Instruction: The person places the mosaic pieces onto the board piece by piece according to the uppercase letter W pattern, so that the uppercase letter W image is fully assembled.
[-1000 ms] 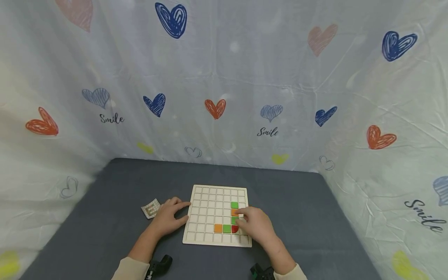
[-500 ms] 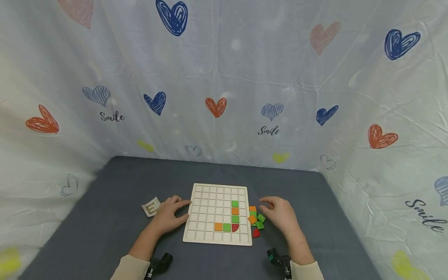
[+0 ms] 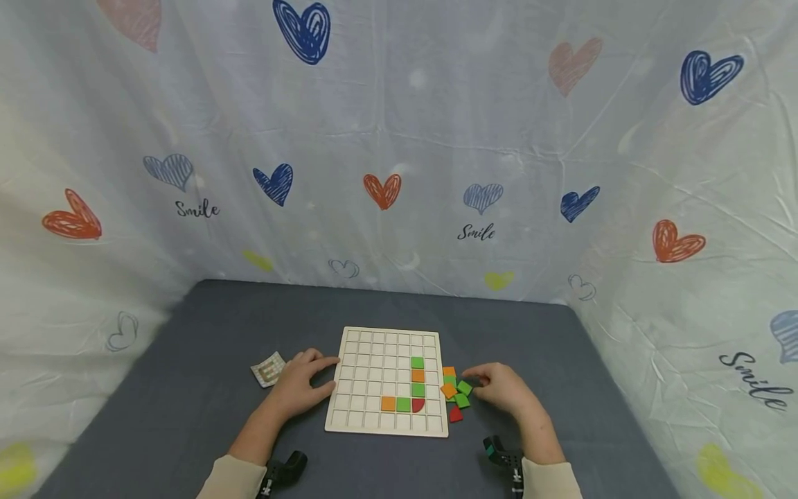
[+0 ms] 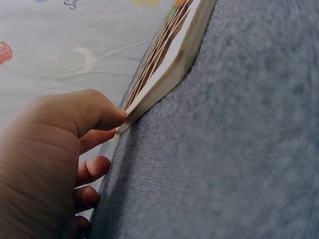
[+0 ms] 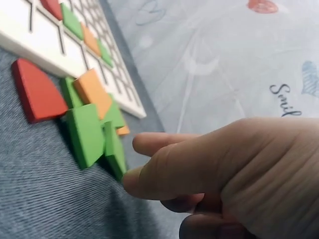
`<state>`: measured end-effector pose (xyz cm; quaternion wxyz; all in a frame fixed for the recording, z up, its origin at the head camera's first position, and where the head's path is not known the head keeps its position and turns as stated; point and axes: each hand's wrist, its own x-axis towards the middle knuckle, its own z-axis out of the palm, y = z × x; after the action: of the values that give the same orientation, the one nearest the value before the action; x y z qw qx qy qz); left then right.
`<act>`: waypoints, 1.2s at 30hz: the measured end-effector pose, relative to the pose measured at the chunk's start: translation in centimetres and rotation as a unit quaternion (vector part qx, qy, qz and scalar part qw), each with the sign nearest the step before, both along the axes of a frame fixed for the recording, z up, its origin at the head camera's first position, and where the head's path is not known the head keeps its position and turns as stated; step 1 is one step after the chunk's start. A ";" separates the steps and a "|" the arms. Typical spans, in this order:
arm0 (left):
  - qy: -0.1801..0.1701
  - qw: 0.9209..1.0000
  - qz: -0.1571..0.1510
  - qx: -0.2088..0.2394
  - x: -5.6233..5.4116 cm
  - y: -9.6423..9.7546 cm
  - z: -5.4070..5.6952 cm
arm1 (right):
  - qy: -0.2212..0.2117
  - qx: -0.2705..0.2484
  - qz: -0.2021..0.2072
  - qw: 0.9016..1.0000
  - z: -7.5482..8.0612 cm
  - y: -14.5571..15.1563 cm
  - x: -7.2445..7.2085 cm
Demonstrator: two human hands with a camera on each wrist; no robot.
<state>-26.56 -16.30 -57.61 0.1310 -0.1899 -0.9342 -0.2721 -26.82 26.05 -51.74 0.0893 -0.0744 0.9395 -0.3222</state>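
A pale wooden grid board (image 3: 364,378) lies on the table. Orange, green and red tiles sit in its cells, in a column and a row that meet at a rounded red tile (image 3: 418,405). My left hand (image 3: 301,387) touches the board's left edge with thumb and fingertips; the left wrist view shows them at the wooden rim (image 4: 159,82). On the other side, my right hand (image 3: 506,389) is beside a small heap of loose tiles. Its thumb tip is right at a leaning green tile (image 5: 115,149), with thumb and forefinger apart and nothing between them.
Another green tile (image 5: 85,134), an orange tile (image 5: 93,93) and a red round-edged tile (image 5: 37,92) lie in the heap by the board's right edge. A patterned card (image 3: 268,371) lies left of my left hand. A heart-printed curtain (image 3: 424,138) surrounds the dark table (image 3: 249,312).
My right hand has left the board, moving right past the loose tiles and then down beside them. The column of tiles and the heap are now uncovered. My left hand stays put.
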 end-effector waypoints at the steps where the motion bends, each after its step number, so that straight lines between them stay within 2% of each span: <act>1: -0.001 1.000 0.000 0.001 0.0 0.0 0.0 | -0.006 -0.002 0.002 1.000 -0.2 0.0 -0.1; 7: -0.012 1.000 -0.003 0.005 0.0 0.0 0.1 | -0.012 -0.011 0.003 1.000 -1.1 0.0 -0.3; 12: -0.004 1.000 -0.002 0.004 -0.1 0.0 0.1 | 0.000 0.001 0.005 1.000 -1.1 0.2 -0.4; 17: -0.017 1.000 -0.002 0.001 -0.1 0.0 0.1 | 0.021 -0.004 0.009 1.000 -0.8 0.4 -0.3; 21: -0.025 1.000 -0.002 -0.001 -0.1 0.0 0.1 | 0.022 -0.019 0.005 1.000 -0.3 0.5 -0.2; 26: -0.024 1.000 -0.001 0.000 -0.1 0.1 0.2 | 0.019 -0.039 0.003 0.999 1.1 0.3 0.0; 36: -0.028 1.000 0.006 -0.006 0.0 0.1 0.2 | 0.025 -0.041 0.009 0.999 3.4 -1.6 0.2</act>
<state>-26.60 -16.19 -57.43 0.1048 -0.1777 -0.9403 -0.2706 -26.61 24.46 -48.30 0.0653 -0.0950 0.9268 -0.3575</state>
